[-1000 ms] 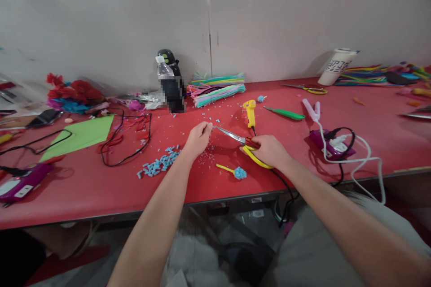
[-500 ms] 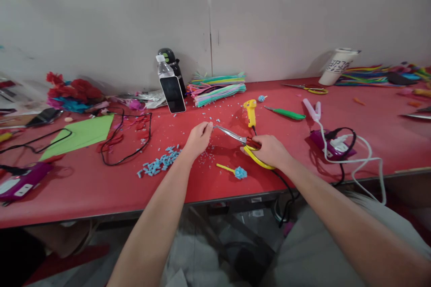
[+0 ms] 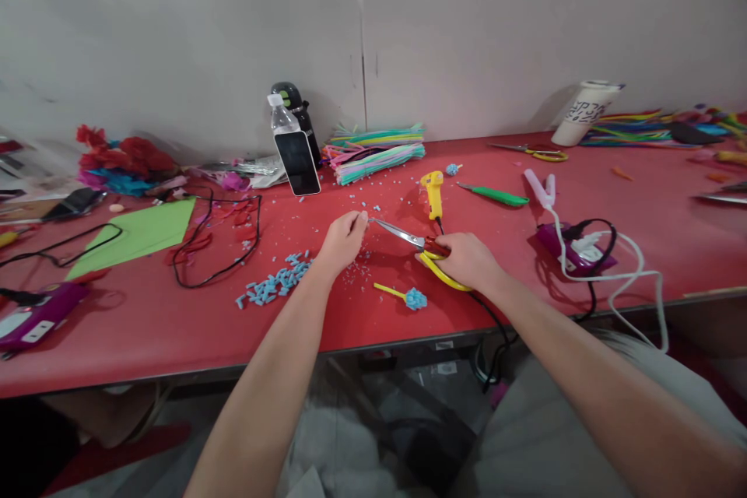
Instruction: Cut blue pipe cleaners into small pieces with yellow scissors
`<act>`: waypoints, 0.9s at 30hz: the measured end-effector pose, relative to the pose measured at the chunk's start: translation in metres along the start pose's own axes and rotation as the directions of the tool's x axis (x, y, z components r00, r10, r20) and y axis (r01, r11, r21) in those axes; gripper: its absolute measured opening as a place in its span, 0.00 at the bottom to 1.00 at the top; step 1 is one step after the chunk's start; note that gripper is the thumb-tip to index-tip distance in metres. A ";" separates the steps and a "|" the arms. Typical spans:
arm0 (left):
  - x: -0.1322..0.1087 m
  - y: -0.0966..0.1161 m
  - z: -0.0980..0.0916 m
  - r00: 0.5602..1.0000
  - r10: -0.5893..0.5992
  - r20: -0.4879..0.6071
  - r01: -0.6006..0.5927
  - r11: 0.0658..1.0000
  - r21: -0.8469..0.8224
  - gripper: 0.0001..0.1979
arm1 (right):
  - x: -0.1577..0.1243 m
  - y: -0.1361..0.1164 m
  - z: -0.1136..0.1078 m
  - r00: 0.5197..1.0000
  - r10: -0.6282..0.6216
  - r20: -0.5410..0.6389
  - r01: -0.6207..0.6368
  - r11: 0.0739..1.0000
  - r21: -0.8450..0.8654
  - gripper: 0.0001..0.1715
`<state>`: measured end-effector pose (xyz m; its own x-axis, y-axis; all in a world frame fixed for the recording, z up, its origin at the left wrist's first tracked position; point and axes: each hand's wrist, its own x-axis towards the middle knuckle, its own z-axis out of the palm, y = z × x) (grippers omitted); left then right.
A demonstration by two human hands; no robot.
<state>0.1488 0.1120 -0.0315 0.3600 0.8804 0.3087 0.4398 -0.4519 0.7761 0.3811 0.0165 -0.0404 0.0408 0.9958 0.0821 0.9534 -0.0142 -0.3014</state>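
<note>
My right hand (image 3: 470, 258) is closed round the handles of a pair of scissors (image 3: 402, 233) with red and yellow grips. The blades point left, their tips at the fingertips of my left hand (image 3: 345, 240). Thumb and forefinger of that left hand are pinched; what they hold is too small to make out. Beside the left forearm lies a pile of short light blue pieces (image 3: 274, 284). Below the scissors rests a yellow stem with a blue fluffy head (image 3: 414, 298). Tiny blue clippings (image 3: 355, 274) are scattered on the red table under my hands.
A yellow glue gun (image 3: 433, 194) stands beyond the scissors, near a green-handled tool (image 3: 496, 195). Bundled pipe cleaners (image 3: 379, 159), a phone (image 3: 297, 163) and bottles line the partition. Purple power strips (image 3: 40, 317) and loose cables lie at both sides.
Both hands and the scissors stay in nearly the same place. The whole view has shifted very slightly; nothing is visibly taken up or put down.
</note>
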 end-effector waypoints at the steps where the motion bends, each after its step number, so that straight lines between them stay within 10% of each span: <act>1: 0.000 0.000 0.000 1.000 -0.003 0.000 0.003 1.000 -0.003 0.21 | 0.000 0.000 0.000 1.000 0.005 -0.004 -0.005 1.000 0.003 0.23; 27: 0.000 0.000 0.001 1.000 0.009 -0.006 -0.009 1.000 -0.020 0.21 | -0.001 -0.002 -0.003 1.000 -0.009 0.004 0.009 1.000 0.004 0.17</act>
<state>0.1493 0.1118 -0.0320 0.3588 0.8771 0.3192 0.4199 -0.4571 0.7841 0.3801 0.0152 -0.0368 0.0307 0.9962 0.0809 0.9524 -0.0046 -0.3047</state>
